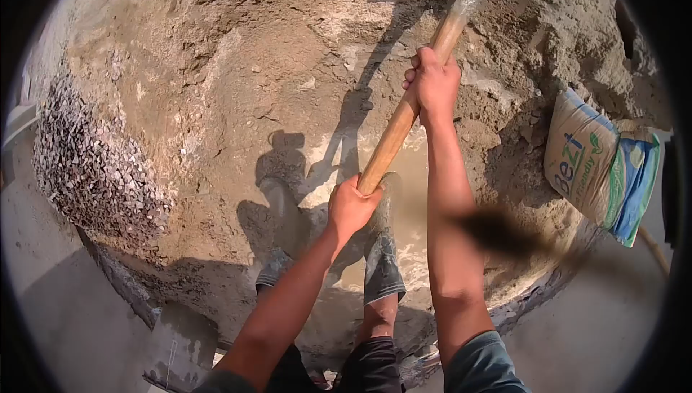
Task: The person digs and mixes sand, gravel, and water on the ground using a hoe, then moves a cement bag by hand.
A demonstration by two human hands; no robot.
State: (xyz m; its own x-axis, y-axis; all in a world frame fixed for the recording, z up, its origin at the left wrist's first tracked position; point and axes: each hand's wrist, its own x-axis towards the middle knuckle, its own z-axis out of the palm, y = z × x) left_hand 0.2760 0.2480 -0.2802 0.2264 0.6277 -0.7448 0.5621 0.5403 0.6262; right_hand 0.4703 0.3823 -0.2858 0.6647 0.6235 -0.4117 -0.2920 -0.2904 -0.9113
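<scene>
A long wooden tool handle (393,137) slants from the middle of the head view up to the top right. Wet grey muck coats its far end, and the tool's head is mostly cut off by the frame's top edge, so I cannot tell its kind. My left hand (352,209) is closed round the near end, above my boots. Farther up the shaft, my right hand (436,86) grips it with fingers wrapped round. Beneath both hands lies damp sandy soil (281,90), with a wet, muddy patch (411,169) around my feet.
A heap of gravel (101,169) lies at the left. At the right, a printed sack (587,166) leans on the dirt mound. A grey block (180,346) sits at the lower left. A blurred dark object (497,231) crosses the view near my right forearm.
</scene>
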